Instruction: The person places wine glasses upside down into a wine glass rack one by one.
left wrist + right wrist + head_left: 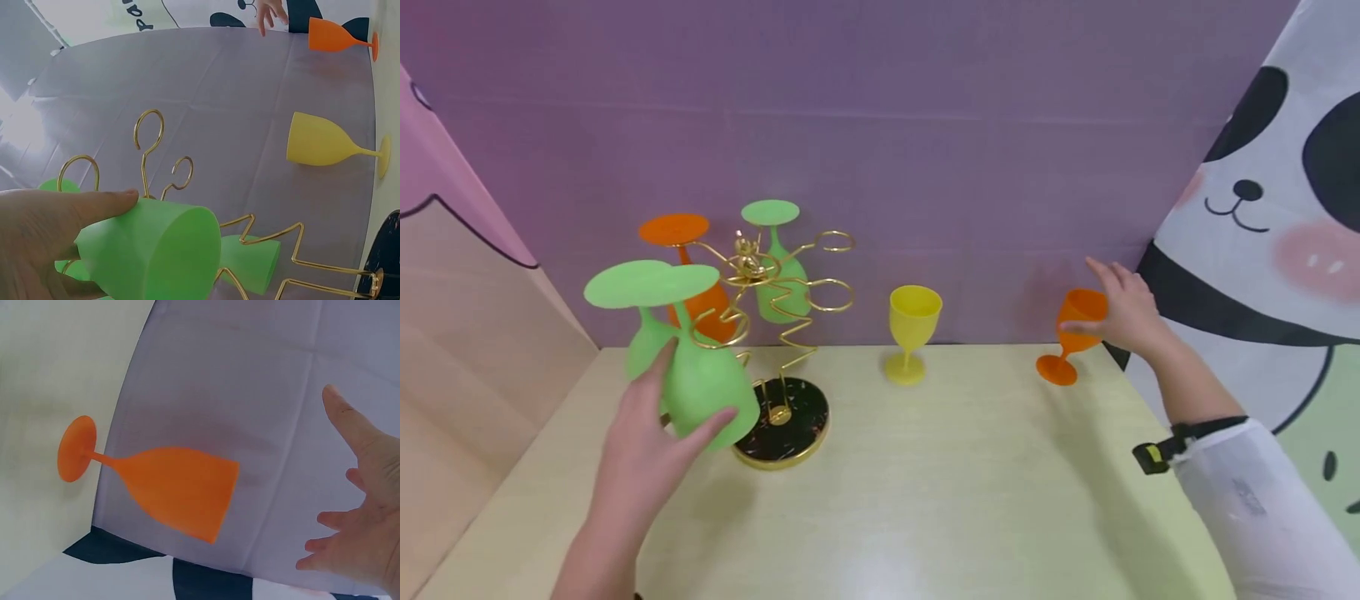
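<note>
My left hand [638, 442] grips the bowl of an upside-down green goblet [711, 392] at the left side of a gold wire goblet rack [786, 333]. Close behind it, another inverted green goblet [643, 342] is partly hidden. An orange goblet [675, 229] and a third green goblet [782, 287] hang foot-up on the rack. On the far right, my right hand [1126, 307] reaches with spread fingers beside an upright orange goblet [1060, 369]. In the right wrist view a gap separates that hand [369, 506] from the goblet's bowl [181, 487].
An upright yellow goblet [913, 321] stands at the back middle of the pale table [940, 475]. The rack's round black base [797, 433] has a gold edge. Wire loops [832, 293] stick out to its right. A purple cloth backdrop [925, 167] rises behind.
</note>
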Available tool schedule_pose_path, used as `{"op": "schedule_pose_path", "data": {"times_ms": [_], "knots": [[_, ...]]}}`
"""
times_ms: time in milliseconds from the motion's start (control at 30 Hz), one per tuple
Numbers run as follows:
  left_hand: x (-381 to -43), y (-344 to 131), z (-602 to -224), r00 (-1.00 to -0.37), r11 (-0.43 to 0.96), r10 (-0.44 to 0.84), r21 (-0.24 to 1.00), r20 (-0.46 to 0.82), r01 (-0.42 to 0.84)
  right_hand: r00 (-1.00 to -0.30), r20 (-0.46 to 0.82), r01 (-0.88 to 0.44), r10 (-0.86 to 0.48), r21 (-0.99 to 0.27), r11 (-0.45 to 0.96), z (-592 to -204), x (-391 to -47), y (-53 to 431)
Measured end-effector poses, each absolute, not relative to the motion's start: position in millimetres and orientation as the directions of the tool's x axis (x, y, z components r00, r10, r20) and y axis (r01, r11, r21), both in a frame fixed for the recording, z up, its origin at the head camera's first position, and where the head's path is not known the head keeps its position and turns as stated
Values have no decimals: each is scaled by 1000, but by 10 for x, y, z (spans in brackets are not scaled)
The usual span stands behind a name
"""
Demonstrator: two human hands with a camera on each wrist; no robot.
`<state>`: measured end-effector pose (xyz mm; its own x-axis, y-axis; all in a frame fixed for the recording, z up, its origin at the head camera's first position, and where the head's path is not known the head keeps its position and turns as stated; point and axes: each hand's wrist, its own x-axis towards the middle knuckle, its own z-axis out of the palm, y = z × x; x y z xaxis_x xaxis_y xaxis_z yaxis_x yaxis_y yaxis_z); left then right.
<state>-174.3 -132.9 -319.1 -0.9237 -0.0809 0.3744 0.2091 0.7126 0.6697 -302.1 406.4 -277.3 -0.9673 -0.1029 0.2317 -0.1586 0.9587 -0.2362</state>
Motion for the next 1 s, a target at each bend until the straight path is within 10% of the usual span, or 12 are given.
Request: {"op": "schedule_pose_path", "data": {"times_ms": [1000], "knots": [[-1834, -1106, -3236, -956, 725, -15, 661, 294, 192, -999, -9, -30, -33, -249, 968, -2966, -3413, 4400]]}}
